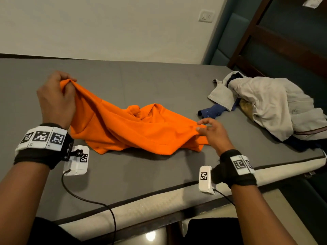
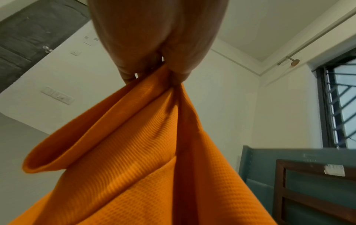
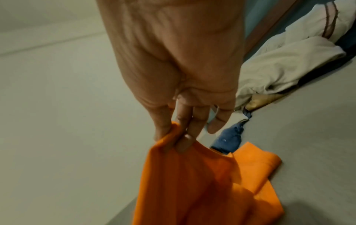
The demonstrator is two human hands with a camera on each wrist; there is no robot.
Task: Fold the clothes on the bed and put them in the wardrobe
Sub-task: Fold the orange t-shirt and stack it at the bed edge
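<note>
- The left hand [image 1: 55, 98], nearest the camera at the left, was raised above the bed [image 1: 141, 177], its fingers curled tight round a bunched edge of the orange shirt [image 1: 123, 128].
- The shirt was draped from that grip down to the bed; its middle lay crumpled on the grey cover, so nothing had yet been spread flat.
- The right hand [image 1: 212, 131] was held low, and the shirt's other edge was pinched between its thumb and two fingers [image 3: 185, 137], the other fingers left loose.
- That lighter pinch was judged the weak point: a sharp shake could pull the cloth free and drop it in a heap.
- A blue sleeve [image 1: 210, 111] lay near the right hand, poking from the pile [image 1: 265, 105] of pale clothes; it could be caught and dragged along if the shirt was swept that way.
- No wardrobe was seen.
</note>
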